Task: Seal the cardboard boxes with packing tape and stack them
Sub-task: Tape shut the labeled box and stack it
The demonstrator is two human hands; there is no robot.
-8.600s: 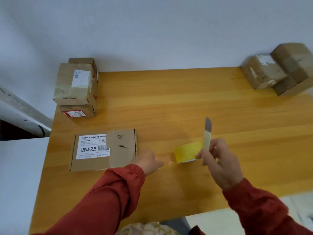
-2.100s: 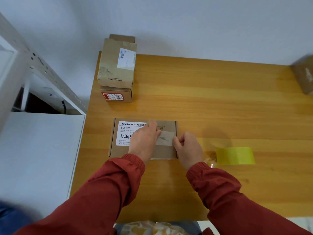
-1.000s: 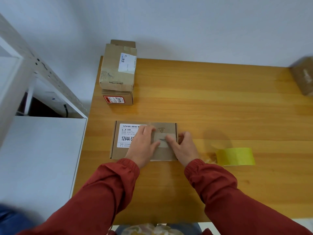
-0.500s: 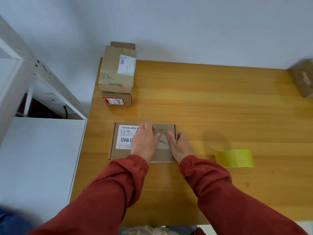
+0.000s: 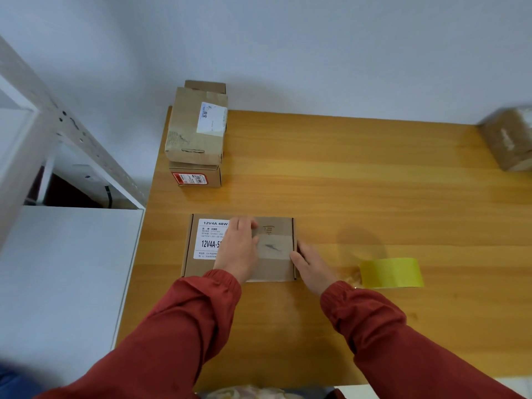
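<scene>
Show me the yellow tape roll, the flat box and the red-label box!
yellow tape roll [image 5: 391, 272]: head view, its outer yellow side.
flat box [image 5: 273, 269]: head view, bare top near the front edge.
red-label box [image 5: 190, 178]: head view, front face, on the label.

A wooden table [image 5: 374, 197] stood against a plain pale wall [image 5: 288, 47]. Left of the table, a white cabinet top [image 5: 66, 269] adjoined a perforated white metal rack [image 5: 72, 131].

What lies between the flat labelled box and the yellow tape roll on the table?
In the head view: the right hand, fingers against the flat box's right edge, then a stretch of table and the tape roll's crinkled loose end.
</scene>
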